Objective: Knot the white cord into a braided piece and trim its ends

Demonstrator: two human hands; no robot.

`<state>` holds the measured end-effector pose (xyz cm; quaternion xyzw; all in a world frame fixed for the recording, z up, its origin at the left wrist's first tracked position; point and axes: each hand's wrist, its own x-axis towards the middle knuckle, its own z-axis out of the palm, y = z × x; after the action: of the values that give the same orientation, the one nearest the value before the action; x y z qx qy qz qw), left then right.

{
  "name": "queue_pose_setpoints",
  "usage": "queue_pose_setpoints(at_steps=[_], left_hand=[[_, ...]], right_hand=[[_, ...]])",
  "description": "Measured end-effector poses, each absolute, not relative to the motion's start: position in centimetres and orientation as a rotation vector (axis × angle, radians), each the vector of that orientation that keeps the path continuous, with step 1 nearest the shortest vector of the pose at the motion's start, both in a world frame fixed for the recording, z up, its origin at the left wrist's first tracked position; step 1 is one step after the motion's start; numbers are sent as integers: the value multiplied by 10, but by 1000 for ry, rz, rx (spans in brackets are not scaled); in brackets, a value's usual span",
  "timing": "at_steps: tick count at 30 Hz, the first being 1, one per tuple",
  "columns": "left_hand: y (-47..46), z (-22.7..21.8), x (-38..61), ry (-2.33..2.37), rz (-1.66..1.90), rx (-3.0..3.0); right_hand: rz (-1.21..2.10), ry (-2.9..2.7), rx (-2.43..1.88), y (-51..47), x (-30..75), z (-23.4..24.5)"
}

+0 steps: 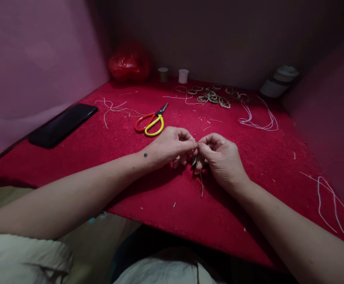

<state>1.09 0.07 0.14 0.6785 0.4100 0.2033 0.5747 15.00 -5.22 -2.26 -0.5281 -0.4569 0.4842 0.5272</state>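
Observation:
My left hand (179,146) and my right hand (220,156) meet above the red cloth, both pinching with thumb and forefinger. Between them is a small piece of green cord (194,161), mostly hidden by the fingers. A thin tan thread end (202,183) hangs down from below my right fingers. Just behind my left hand lies a pair of scissors (153,121) with one red and one yellow handle. Braided green and white cord loops (213,98) lie in a heap farther back.
A black phone (63,125) lies at the left. Along the back stand a red plastic bag (129,65), two thread spools (183,76) and a tilted white bottle (279,81). Loose white threads (259,125) and small clippings are scattered over the red cloth (160,189). Pink walls enclose the sides.

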Motion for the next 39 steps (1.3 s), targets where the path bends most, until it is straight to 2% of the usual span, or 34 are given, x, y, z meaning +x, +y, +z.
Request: queue_pose_setpoints(at_steps=[15,39], left_hand=[[2,2,10,936,530,1473],[1,2,10,943,513,1519]], right_hand=[[1270,-1013,-1135,-52,152,-22],[1237,-1016,-1155,-53,153,-22]])
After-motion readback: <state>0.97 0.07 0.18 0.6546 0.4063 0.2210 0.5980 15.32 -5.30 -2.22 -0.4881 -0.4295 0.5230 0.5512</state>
